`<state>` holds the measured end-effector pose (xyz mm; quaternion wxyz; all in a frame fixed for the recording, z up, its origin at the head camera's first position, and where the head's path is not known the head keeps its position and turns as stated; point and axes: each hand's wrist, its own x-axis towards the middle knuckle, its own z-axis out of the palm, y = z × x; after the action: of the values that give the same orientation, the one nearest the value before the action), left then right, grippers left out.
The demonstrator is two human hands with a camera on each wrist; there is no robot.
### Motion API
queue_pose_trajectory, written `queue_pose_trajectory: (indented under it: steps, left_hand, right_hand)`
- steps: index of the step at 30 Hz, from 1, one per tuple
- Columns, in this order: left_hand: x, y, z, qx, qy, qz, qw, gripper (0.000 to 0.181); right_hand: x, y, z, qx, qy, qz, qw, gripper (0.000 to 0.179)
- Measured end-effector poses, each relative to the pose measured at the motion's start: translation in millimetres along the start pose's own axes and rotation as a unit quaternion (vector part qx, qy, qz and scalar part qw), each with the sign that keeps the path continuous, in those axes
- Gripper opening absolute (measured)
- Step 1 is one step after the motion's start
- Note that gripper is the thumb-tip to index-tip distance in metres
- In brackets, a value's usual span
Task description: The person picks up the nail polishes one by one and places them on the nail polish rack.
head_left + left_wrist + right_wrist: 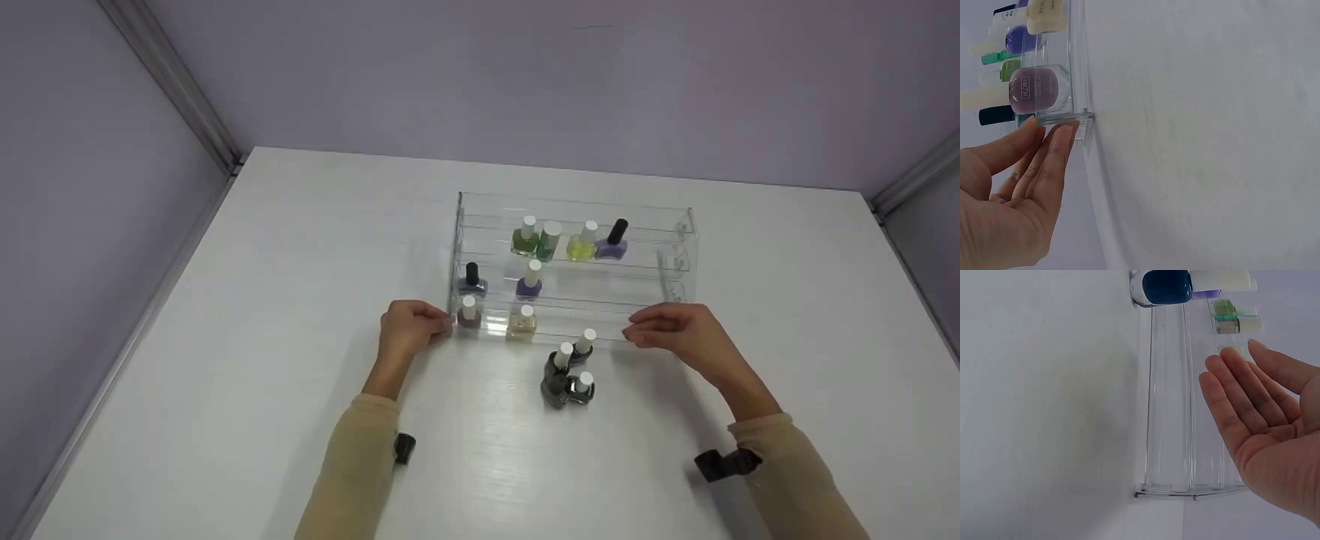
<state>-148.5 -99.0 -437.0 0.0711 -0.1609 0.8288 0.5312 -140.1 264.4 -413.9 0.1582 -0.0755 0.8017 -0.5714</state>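
Note:
A clear acrylic tiered rack (570, 315) stands on the white table with nail polish bottles on its tiers. My left hand (412, 326) is at its front left corner; in the left wrist view the thumb and fingertips touch the outer side of the rack's end panel (1067, 118). Beside that panel stands a mauve nail polish bottle (1036, 90) on the lowest tier. My right hand (671, 328) hovers by the front right part of the rack, its fingers extended and holding nothing in the right wrist view.
Several dark nail polish bottles (559, 386) stand clustered on the table before the rack. Green, yellow and lilac bottles (611, 247) occupy the top tier; the middle tier has a purple bottle (529, 287) and a black-capped one (472, 281). A wall (525, 90) rises behind the table.

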Motion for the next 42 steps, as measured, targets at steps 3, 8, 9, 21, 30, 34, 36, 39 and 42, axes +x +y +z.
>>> queue_pose_trajectory:
  steps: [3,8,9,21,30,34,36,39,42]
  left_hand:
    - [-0.4,0.4,-0.2,-0.006,-0.001,-0.002,1.0000,0.008]
    - [-0.3,0.4,0.3,-0.011,-0.001,-0.001,0.9999,0.008]
    - [0.0,0.4,0.5,-0.010,-0.001,-0.001,0.9999,0.008]
    - [-0.1,-1.0,0.6,-0.012,0.001,0.003,0.9999,0.008]
    - [0.3,-1.1,-0.4,0.018,0.006,0.007,0.9998,0.009]
    - [0.3,-0.7,-0.7,0.016,0.003,0.005,0.9999,0.009]
    - [0.6,-0.7,-0.6,0.016,0.002,0.004,0.9999,0.010]
    - [1.2,-0.9,-0.4,0.013,-0.001,0.001,0.9999,0.009]
    - [2.2,-1.2,-0.1,0.010,-0.003,-0.001,0.9999,0.008]
  right_hand:
    - [3.3,-0.5,4.0,0.001,-0.011,0.000,0.9999,0.042]
    - [6.8,-1.9,11.1,0.013,-0.022,0.001,0.9997,0.042]
    - [7.2,-2.3,12.5,0.015,-0.025,0.000,0.9996,0.041]
    - [12.1,-7.0,27.0,0.053,-0.051,-0.002,0.9973,0.042]
    - [15.6,-7.6,33.2,0.038,-0.059,-0.020,0.9973,0.044]
    - [16.4,-8.2,35.1,0.035,-0.058,-0.016,0.9975,0.045]
    - [16.4,-9.0,36.0,0.033,-0.058,-0.014,0.9977,0.045]
    - [16.7,-10.2,37.3,0.032,-0.063,-0.013,0.9975,0.045]
    - [17.4,-11.0,38.3,0.033,-0.067,-0.013,0.9971,0.045]
